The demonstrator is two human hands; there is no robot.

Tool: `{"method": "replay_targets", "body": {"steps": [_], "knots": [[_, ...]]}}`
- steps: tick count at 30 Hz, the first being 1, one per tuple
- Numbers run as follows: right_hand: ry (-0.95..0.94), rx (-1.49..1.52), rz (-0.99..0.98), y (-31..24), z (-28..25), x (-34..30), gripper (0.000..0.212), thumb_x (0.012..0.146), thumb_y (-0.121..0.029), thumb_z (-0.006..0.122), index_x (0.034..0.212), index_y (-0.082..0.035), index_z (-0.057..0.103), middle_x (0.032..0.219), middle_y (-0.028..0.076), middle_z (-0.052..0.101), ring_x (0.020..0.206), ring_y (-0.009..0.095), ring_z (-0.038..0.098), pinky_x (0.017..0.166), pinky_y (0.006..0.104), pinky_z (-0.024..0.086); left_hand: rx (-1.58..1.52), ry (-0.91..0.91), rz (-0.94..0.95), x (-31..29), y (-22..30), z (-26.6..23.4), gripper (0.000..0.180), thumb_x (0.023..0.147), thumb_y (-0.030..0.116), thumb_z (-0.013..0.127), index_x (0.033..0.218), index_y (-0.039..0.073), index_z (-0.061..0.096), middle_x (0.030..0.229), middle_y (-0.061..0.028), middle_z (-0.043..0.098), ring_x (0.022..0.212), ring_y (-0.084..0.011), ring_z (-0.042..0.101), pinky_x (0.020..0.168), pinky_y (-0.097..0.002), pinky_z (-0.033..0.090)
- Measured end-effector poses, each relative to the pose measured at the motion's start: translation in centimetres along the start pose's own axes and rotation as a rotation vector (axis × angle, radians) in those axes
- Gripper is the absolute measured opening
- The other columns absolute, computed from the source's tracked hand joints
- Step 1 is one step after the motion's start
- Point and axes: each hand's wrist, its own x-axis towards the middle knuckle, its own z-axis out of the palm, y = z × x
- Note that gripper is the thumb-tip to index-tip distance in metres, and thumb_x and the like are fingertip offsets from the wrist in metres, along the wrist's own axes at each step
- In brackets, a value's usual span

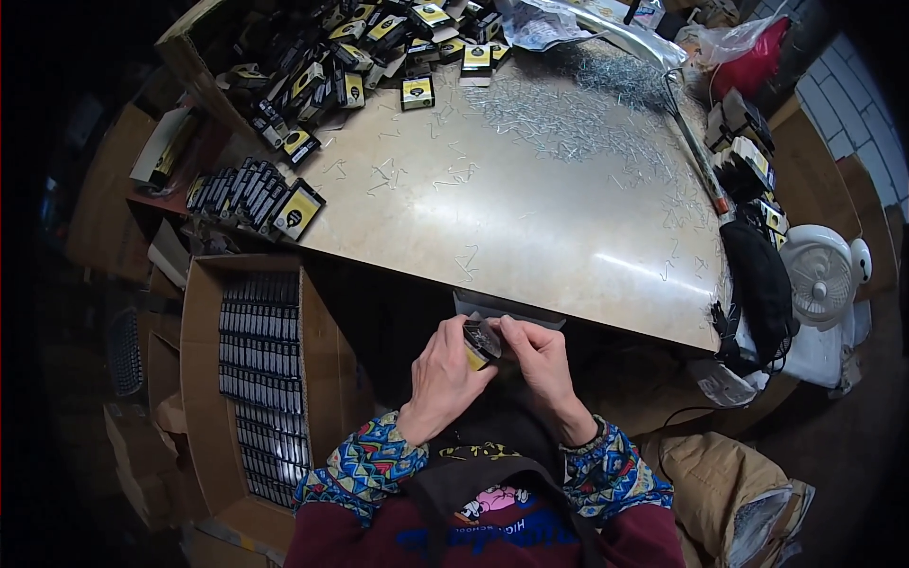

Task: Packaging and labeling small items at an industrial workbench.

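My left hand is closed around a small black and yellow cardboard box, held in front of my apron just below the table's near edge. The box's upper end seems to stand open, with something greyish showing at it. Beside that end my right hand has thumb and forefinger pinched together. What sits between those fingertips is too small to make out. Loose bent metal wire pieces lie spread over the table beyond my hands.
A heap of similar boxes covers the table's far left, and a leaning row of them lies nearer. Left of me stands a carton packed with boxes. A white fan and brown padded sack are at right.
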Motion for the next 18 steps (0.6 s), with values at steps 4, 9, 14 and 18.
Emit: {"method": "replay_targets", "body": {"steps": [4, 9, 14, 18], "knots": [[-0.115, -0.211, -0.103, 0.0, 0.7, -0.9, 0.023, 0.089, -0.008, 0.068, 0.109, 0.004, 0.070, 0.101, 0.007, 0.073, 0.091, 0.009, 0.065, 0.080, 0.0233, 0.053, 0.033, -0.053, -0.111, 0.1, -0.1, 0.2, 0.054, 0.073, 0.014, 0.074, 0.117, -0.001, 0.046, 0.100, -0.0237, 0.061, 0.093, -0.0422, 0.062, 0.074, -0.0458, 0.052], [0.022, -0.449, -0.144, -0.8, 2.0, -1.7, 0.027, 0.086, -0.006, 0.071, 0.112, 0.002, 0.070, 0.102, 0.010, 0.073, 0.091, 0.009, 0.066, 0.081, 0.0238, 0.053, 0.039, 0.008, -0.018, -0.1, 0.1, 0.4, 0.049, 0.075, 0.012, 0.072, 0.115, 0.000, 0.046, 0.099, -0.0235, 0.061, 0.092, -0.0420, 0.062, 0.073, -0.0459, 0.051], [-0.024, -0.314, -0.205, -0.2, 1.6, -1.6, 0.027, 0.087, -0.006, 0.070, 0.113, 0.002, 0.069, 0.102, 0.010, 0.073, 0.090, 0.009, 0.066, 0.080, 0.0229, 0.053, 0.043, 0.011, -0.007, -0.2, -0.1, 0.4, 0.052, 0.072, 0.011, 0.071, 0.116, -0.001, 0.045, 0.101, -0.0199, 0.058, 0.095, -0.0397, 0.060, 0.072, -0.0458, 0.051], [-0.056, -0.270, -0.210, -0.1, 1.3, -1.3, 0.026, 0.087, -0.006, 0.070, 0.112, 0.003, 0.069, 0.100, 0.009, 0.073, 0.088, 0.009, 0.065, 0.079, 0.0223, 0.053, 0.031, 0.000, -0.025, 0.0, -0.1, 0.4, 0.050, 0.072, 0.010, 0.070, 0.115, -0.001, 0.046, 0.100, -0.0193, 0.057, 0.094, -0.0398, 0.059, 0.072, -0.0461, 0.051]]}}
